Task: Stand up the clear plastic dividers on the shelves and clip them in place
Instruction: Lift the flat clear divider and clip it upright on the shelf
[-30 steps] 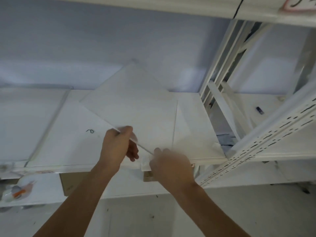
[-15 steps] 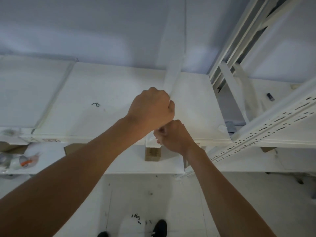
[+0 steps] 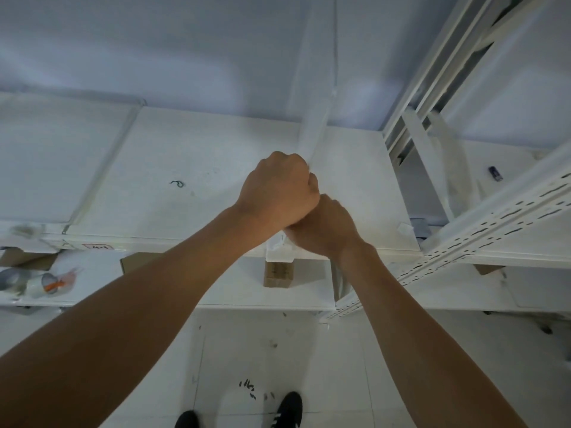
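Observation:
A clear plastic divider (image 3: pixel 315 97) stands upright on edge across the white shelf (image 3: pixel 197 168), running from the front lip to the back wall. My left hand (image 3: pixel 279 189) is fisted around the divider's front edge. Just below and to the right, my right hand (image 3: pixel 324 227) is closed at the shelf's front lip on a small white clip (image 3: pixel 278 248) at the divider's foot. The two hands touch. Another clear divider (image 3: pixel 102 168) stands further left on the same shelf.
A perforated white upright (image 3: pixel 482 230) slants across the right side, with bracing behind it. The lower shelf holds cardboard boxes (image 3: pixel 276 274) and tape rolls (image 3: pixel 37 284). A small dark object (image 3: pixel 495 173) lies on the right-hand shelf. My shoes (image 3: pixel 285 409) show on the floor.
The divider went from lying tilted on the shelf to standing on edge. Both hands closed together at its front end, and the view tipped downward.

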Motion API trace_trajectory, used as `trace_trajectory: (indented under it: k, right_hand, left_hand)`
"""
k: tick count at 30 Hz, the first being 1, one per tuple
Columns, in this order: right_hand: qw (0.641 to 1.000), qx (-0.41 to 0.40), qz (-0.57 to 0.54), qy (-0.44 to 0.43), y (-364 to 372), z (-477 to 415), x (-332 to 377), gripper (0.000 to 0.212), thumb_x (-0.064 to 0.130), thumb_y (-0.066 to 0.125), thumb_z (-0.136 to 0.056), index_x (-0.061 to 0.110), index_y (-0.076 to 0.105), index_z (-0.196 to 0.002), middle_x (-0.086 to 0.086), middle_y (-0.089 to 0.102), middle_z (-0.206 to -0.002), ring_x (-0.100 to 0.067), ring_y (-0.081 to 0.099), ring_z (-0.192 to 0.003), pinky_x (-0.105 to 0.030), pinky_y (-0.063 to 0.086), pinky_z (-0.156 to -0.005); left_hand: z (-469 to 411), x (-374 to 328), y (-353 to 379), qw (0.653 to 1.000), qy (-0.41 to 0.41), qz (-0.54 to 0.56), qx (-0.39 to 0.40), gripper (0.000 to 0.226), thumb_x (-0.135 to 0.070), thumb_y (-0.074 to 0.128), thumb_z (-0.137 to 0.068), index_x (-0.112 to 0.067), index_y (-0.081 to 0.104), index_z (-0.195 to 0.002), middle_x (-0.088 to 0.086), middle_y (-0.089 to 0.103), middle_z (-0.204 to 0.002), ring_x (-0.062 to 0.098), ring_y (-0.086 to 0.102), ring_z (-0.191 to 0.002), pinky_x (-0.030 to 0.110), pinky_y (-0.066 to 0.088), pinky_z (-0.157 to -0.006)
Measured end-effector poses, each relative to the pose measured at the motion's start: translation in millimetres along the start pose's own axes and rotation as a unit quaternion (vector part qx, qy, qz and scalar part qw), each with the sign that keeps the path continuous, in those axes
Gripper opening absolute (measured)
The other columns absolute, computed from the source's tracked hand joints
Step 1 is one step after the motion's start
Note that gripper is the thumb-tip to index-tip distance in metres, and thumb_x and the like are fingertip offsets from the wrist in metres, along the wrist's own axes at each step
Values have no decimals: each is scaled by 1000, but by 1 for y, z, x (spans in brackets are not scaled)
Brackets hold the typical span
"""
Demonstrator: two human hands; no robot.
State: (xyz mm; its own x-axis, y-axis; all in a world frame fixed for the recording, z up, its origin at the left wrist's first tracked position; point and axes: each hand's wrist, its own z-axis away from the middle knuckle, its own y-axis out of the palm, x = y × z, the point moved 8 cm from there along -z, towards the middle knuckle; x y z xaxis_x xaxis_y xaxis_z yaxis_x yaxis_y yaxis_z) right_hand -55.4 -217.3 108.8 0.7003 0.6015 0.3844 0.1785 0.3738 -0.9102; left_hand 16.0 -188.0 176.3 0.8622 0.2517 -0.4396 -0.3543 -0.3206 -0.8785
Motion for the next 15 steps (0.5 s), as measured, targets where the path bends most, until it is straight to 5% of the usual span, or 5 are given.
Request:
trace_trajectory:
  k: [2, 6, 10, 15]
  right_hand:
    - [999, -27, 18, 2, -19, 1, 5, 25, 29, 52, -93, 18, 50, -71, -6, 64, -71, -28, 60, -68, -36, 51, -73]
    - [1000, 23, -13, -12, -13, -12, 7, 23, 26, 49, -98, 14, 68, -102, -6, 74, -93, -26, 69, -86, -39, 56, -81]
    - [996, 65, -66, -11, 1, -22, 2, 34, 19, 45, -93, 30, 77, -92, 4, 77, -98, -18, 71, -90, -37, 58, -87]
    - [997, 59, -56, -18, 1, -17, 0, 32, 8, 48, -93, 19, 78, -93, -5, 78, -97, -21, 69, -80, -29, 54, -70]
  left_hand:
    - [-1, 4, -4, 999, -28, 20, 15, 38, -23, 47, -96, -14, 39, -60, 4, 45, -62, 25, 56, -63, 35, 50, -64]
    - [-4, 7, -7, 994, -79, 43, 65, 26, -21, 52, -89, -17, 41, -65, 4, 51, -64, 28, 61, -62, 38, 58, -71]
    - [-4, 7, -5, 990, -95, 57, 85, 21, -16, 52, -86, -13, 44, -67, 8, 56, -58, 32, 69, -56, 38, 61, -65]
    - [-3, 5, 2, 990, -105, 55, 78, 20, -16, 51, -87, -12, 47, -68, 10, 60, -58, 29, 69, -48, 30, 59, -54]
